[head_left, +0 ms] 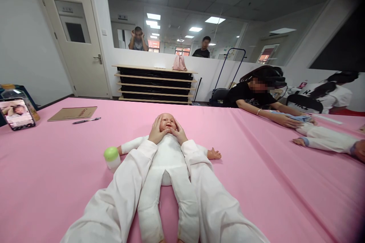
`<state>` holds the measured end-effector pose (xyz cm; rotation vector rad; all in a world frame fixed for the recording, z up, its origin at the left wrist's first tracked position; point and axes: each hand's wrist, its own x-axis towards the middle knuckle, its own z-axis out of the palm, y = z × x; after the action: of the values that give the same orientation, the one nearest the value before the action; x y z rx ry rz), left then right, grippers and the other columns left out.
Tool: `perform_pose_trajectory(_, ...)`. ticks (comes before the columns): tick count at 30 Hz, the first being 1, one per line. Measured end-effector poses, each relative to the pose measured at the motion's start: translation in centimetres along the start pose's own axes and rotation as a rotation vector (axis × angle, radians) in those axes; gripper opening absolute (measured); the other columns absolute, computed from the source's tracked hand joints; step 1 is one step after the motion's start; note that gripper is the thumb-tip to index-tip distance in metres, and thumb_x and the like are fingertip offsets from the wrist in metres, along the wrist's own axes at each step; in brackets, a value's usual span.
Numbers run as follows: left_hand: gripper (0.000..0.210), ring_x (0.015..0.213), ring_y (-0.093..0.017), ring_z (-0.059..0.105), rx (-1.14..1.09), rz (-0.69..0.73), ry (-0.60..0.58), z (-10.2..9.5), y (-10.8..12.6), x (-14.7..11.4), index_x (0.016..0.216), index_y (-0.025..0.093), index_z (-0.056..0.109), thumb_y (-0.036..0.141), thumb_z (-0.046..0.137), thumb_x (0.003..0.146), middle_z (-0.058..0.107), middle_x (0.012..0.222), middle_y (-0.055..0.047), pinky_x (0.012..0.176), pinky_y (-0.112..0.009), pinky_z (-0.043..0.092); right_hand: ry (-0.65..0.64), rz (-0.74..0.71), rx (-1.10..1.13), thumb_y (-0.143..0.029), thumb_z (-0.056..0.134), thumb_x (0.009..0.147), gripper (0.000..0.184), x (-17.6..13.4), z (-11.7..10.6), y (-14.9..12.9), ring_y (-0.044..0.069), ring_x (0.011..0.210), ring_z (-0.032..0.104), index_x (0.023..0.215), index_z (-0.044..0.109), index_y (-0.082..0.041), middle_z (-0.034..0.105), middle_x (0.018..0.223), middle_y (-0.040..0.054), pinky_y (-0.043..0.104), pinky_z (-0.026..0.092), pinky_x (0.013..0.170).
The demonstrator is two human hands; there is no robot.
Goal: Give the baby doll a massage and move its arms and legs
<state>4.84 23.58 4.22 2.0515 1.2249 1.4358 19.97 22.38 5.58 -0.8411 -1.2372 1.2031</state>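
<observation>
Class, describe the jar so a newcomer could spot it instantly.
On the pink cloth, find the doll whose head is between the left hand and right hand. Beside its arm on picture left stands a small jar, whose light-green lid no neighbour shares.

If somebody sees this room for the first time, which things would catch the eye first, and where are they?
Probably the doll in white, lying face up at the middle of the pink table, its head cupped between the left hand and the right hand. Next, perhaps, the green-lidded jar by the doll's arm on the left, and the second doll at the far right, near a co-worker's hand.
</observation>
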Motion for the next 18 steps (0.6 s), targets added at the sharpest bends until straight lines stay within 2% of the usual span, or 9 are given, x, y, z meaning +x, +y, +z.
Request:
perform_pose_trajectory(6,0.06,0.134,-0.024,0.017,-0.053,-0.015,0.01,0.28,-0.55,0.23,0.134,0.016,0.03,0.042,0.045,0.081,0.024,0.143,-0.011,0.11,-0.041,0.013,0.016,0.003,0.09,-0.047,0.068,0.059,0.082,0.58,-0.18,0.49,0.024,0.125,0.037,0.13,0.039,-0.02,0.036,0.138,0.0063,0.036,0.035,0.102)
perform_pose_trajectory(12,0.073,0.134,-0.026,0.016,-0.025,-0.003,-0.001,0.05,-0.09,0.07,0.135,0.016,0.027,0.043,0.057,0.073,0.023,0.143,-0.012,0.11,-0.043,0.015,0.022,0.018,0.084,-0.044,0.071,0.057,0.082,0.47,-0.13,0.45,0.025,0.125,0.037,0.129,0.04,-0.023,0.036,0.138,0.005,0.038,0.036,0.101)
perform_pose_trajectory(18,0.081,0.133,-0.027,0.016,0.01,0.011,0.0,-0.04,0.1,-0.02,0.135,0.015,0.026,0.043,0.062,0.068,0.023,0.143,-0.014,0.109,-0.044,0.017,0.024,0.007,0.025,-0.04,0.073,0.053,0.087,0.05,0.13,-0.26,0.026,0.127,0.033,0.131,0.037,-0.02,0.034,0.139,0.0073,0.039,0.035,0.102)
